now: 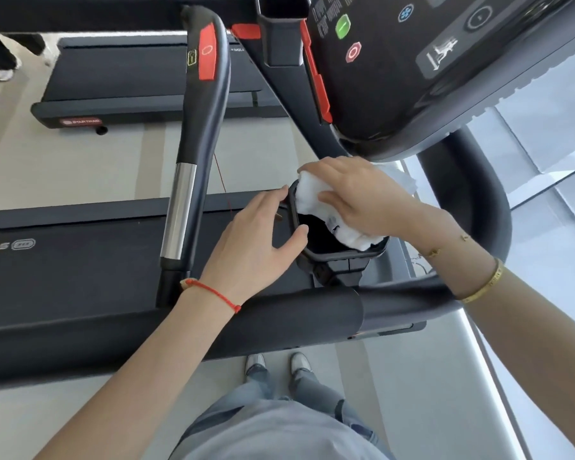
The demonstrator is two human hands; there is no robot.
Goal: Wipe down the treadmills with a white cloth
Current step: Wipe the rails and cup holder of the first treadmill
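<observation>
I stand beside a dark treadmill (80,267). My right hand (362,194) presses a white cloth (316,200) into the black cup holder (342,255) below the console (412,61). Part of the cloth hangs inside the holder and part sticks out behind my fingers. My left hand (253,240) grips the holder's left rim, thumb on the inner edge and fingers on the outside.
A black handrail (196,127) with a red panel and chrome sensor rises left of the holder. A curved side rail (478,194) wraps around on the right. A second treadmill (140,81) lies beyond. Another person's legs (0,54) are at top left. My feet (276,363) are on the floor.
</observation>
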